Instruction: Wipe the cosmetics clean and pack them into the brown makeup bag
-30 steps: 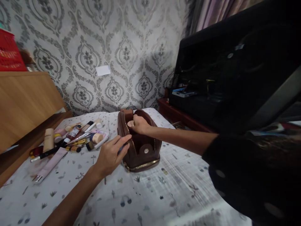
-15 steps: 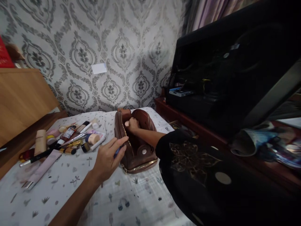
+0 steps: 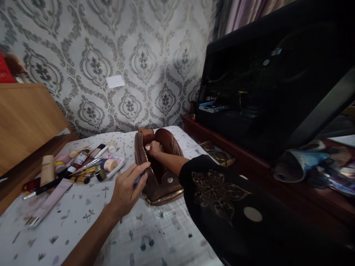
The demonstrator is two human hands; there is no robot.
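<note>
A brown bag or pouch (image 3: 163, 194) lies unzipped on the printed cloth, its gold zipper parted along the rim. Deep in its opening is my right hand (image 3: 156, 148), fingers curled near a pale pink item (image 3: 148, 146); its grip is partly hidden. My left hand (image 3: 128, 189) is closed beside the bag's left rim, thumb and fingers around a small blue item (image 3: 137, 179) that is mostly covered. Left of the bag, loose cosmetics are heaped: a beige bottle (image 3: 47, 170), a pale pink tube (image 3: 52, 201), a round beige jar with a dark blue band (image 3: 109, 165), and several others.
A wooden box or cabinet (image 3: 27, 125) stands at the left. On the right, a large black screen-like panel (image 3: 249, 88) rises above a dark red ledge (image 3: 249, 173). A small tray (image 3: 219, 153) and a crumpled cloth (image 3: 299, 166) are near it. Patterned wallpaper (image 3: 130, 66) covers the back.
The camera view has shifted slightly, and the tray by the ledge shows more. My right arm has moved slightly left; both hands keep nearly the same places at the bag.
</note>
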